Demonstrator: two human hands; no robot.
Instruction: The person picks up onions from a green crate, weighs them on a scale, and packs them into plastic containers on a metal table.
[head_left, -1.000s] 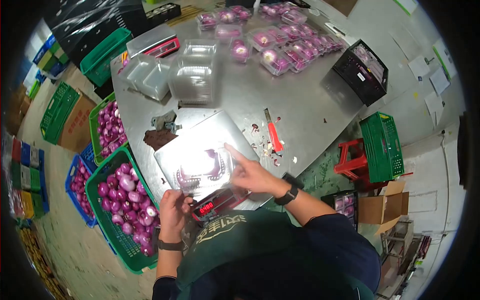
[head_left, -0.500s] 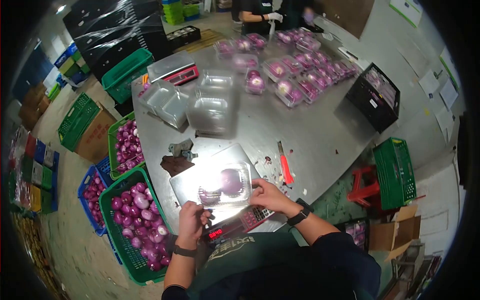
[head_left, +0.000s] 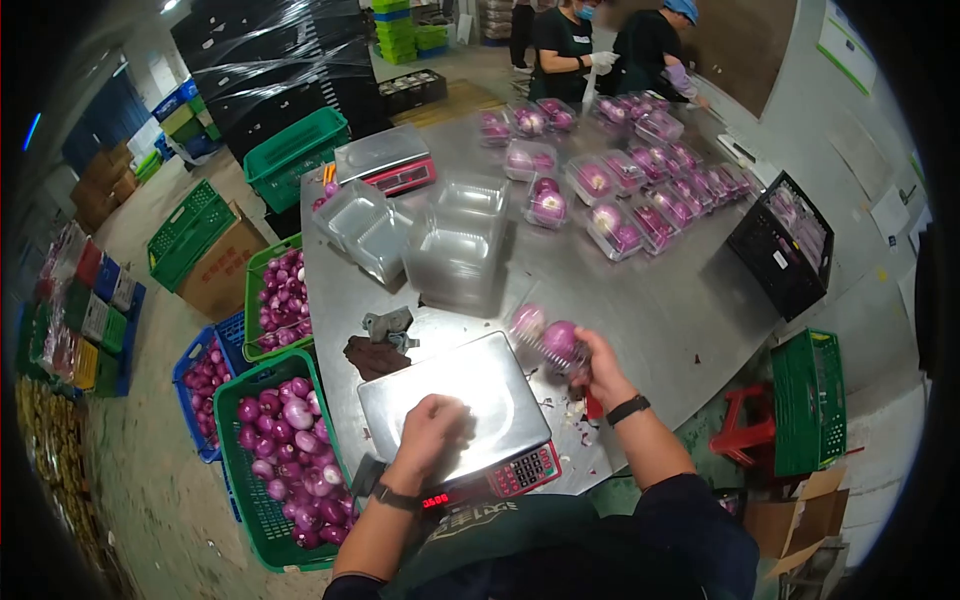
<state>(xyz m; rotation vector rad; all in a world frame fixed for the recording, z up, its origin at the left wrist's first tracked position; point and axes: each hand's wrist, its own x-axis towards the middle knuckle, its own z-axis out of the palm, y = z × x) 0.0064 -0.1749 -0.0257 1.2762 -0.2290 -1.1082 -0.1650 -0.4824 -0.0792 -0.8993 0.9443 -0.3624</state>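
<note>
My right hand point(head_left: 603, 376) grips the near end of a clear plastic container point(head_left: 548, 338) with red onions point(head_left: 563, 341) in it. The container is tilted above the steel table, to the right of the scale's plate. Over the bare plate of the digital scale point(head_left: 470, 390) hovers my left hand point(head_left: 436, 432), its fingers smeared by motion. Red digits glow on the scale's front, too blurred to read surely. A red-handled knife point(head_left: 592, 404) lies partly hidden beneath my right hand, among onion skin scraps.
Stacked empty clear containers point(head_left: 455, 255) stand behind the scale, beside a dark cloth point(head_left: 374, 356). Filled onion packs point(head_left: 612, 226) cover the table's far side. A green crate of onions point(head_left: 290, 455) stands at left, a black crate point(head_left: 782, 245) at right. Two co-workers point(head_left: 570, 45) stand at the far end.
The onion container has left the scale's plate and moved right and away from me in my right hand. My left hand has let go of it and is now over the plate.
</note>
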